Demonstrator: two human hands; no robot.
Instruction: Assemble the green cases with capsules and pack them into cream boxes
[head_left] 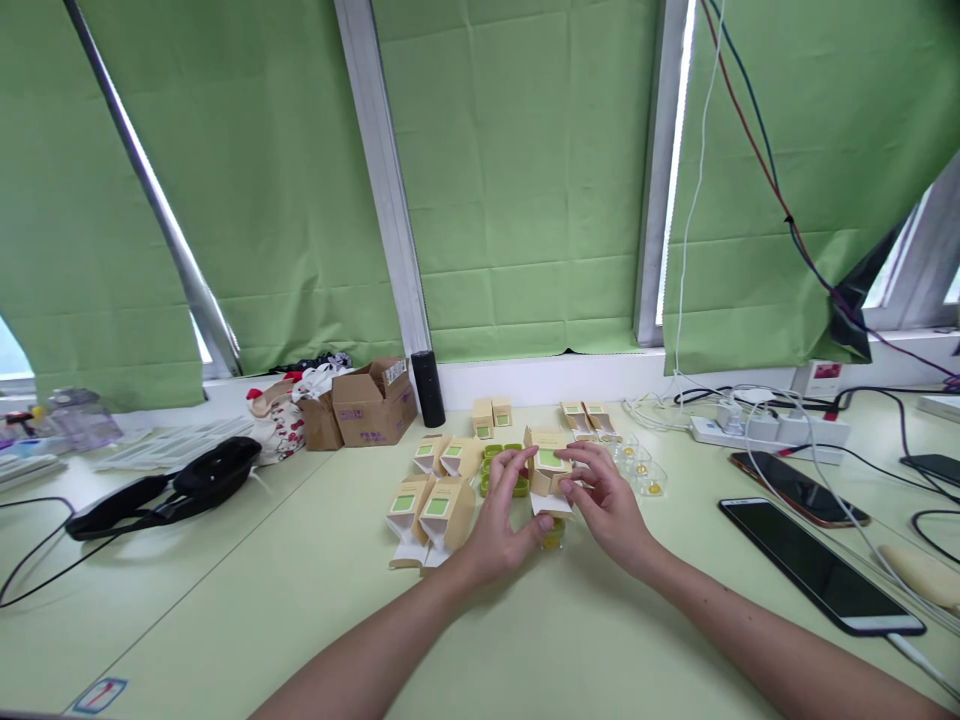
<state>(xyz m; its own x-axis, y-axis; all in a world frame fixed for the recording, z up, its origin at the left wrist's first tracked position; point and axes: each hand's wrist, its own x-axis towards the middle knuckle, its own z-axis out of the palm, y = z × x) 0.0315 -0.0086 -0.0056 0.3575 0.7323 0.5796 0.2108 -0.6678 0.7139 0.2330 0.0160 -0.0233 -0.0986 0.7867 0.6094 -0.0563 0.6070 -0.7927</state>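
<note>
A small tan box with a green label (548,459) is held between my left hand (501,518) and my right hand (609,500), the fingers of both on its sides. Its white lower flap hangs open above a small clear container with yellow-green contents (553,535). To the left stand several similar tan boxes (448,508), two with white flaps spread on the table. Green containers (491,455) sit behind my left hand, partly hidden. Beyond my right hand are several clear containers with yellow centres (652,485). More tan boxes (587,418) stand farther back.
On the pale green table (300,620), a black strap-like device (217,468), a cardboard box (375,402) and a black cylinder (428,390) are at the left and back. At the right lie two phones (817,565), a power strip (772,435) and loose cables.
</note>
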